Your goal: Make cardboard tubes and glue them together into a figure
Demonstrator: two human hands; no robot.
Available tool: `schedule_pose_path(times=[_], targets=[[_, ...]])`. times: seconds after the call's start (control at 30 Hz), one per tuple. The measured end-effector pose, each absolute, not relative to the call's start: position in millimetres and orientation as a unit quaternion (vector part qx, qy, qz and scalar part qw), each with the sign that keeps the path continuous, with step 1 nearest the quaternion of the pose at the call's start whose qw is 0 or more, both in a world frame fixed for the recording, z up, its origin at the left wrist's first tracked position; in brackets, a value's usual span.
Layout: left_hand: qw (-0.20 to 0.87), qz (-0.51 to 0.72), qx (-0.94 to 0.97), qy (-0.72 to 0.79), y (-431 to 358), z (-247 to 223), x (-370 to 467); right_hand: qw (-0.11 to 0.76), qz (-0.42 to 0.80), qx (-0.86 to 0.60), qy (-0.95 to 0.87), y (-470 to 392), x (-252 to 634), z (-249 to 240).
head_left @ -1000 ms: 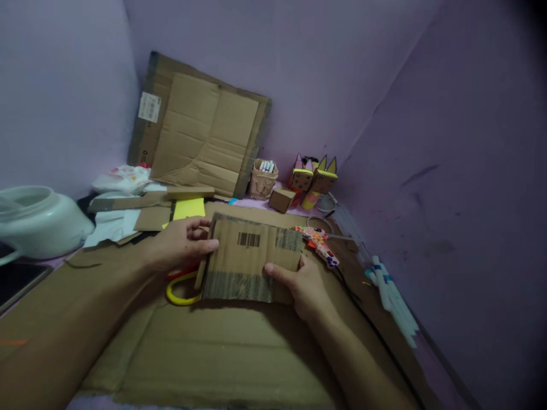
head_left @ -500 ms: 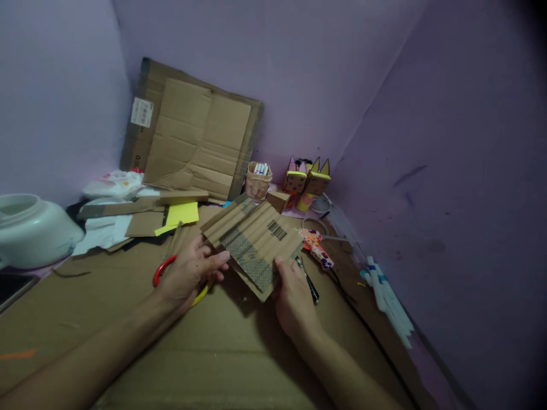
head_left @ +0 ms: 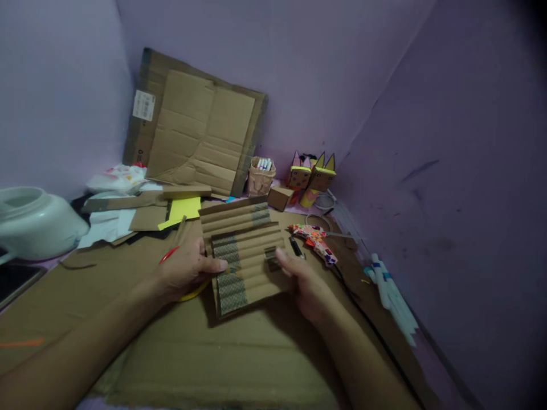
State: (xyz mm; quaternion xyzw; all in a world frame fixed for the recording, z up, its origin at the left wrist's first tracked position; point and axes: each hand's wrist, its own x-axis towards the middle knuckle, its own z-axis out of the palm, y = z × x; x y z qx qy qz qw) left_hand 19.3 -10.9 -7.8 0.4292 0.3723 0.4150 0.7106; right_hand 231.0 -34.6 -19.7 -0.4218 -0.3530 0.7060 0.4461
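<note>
Between both hands is a creased cardboard piece [head_left: 252, 262], brown with grey patterned bands, layered or folded over itself. My left hand [head_left: 188, 267] pinches its left edge, thumb on top. My right hand [head_left: 301, 279] grips the right side, its thumb by a dark printed patch and its other fingers hidden underneath. Scissors with a red and yellow handle [head_left: 194, 291] lie on the surface, partly covered by my left hand. A black pen-like tool [head_left: 296, 247] lies just beyond my right hand, next to a flower-patterned glue gun [head_left: 317, 242].
Flat cardboard sheets [head_left: 200, 131] lean on the back wall. A cup of markers [head_left: 260, 177], a small cardboard box [head_left: 280, 197] and animal-faced paper crafts [head_left: 314, 177] stand at the back. Glue sticks [head_left: 391, 296] lie right; a white pot [head_left: 38, 222] and yellow paper [head_left: 184, 209] sit left.
The cardboard piece has been turned and tilted so its ridged face shows more squarely, and it has come slightly nearer. My right hand has shifted a little right, its thumb now over the dark patch.
</note>
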Motion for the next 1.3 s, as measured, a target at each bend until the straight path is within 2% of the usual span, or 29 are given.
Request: schedule_pose_path(times=[0.1, 0.33, 0.5, 0.7, 0.93, 1.1, 1.2, 1.3], targets=[[0.731, 0.399, 0.417, 0.366, -13, -7, 22, 0.433, 0.727, -0.405, -0.345, -39, 222, -24], [0.729, 0.443, 0.341, 0.395, -26, -10, 44, 0.461, 0.687, -0.445, -0.343, -41, 214, -28], [0.737, 0.459, 0.292, 0.400, -32, -10, 52, 0.453, 0.717, -0.413, -0.331, -45, 208, -28], [0.736, 0.486, 0.258, 0.395, -31, -5, 54, 0.515, 0.674, -0.425, -0.316, -48, 198, -31], [0.740, 0.502, 0.269, 0.357, -32, -9, 54, 0.540, 0.628, -0.442, -0.343, -47, 197, -36], [0.700, 0.474, 0.373, 0.382, -31, -12, 51, 0.540, 0.602, -0.442, -0.388, -48, 198, -37], [0.678, 0.465, 0.404, 0.401, -30, -11, 49, 0.512, 0.625, -0.446, -0.385, -46, 201, -31], [0.683, 0.460, 0.384, 0.418, -27, -10, 45, 0.426, 0.708, -0.469, -0.312, -41, 208, -22]])
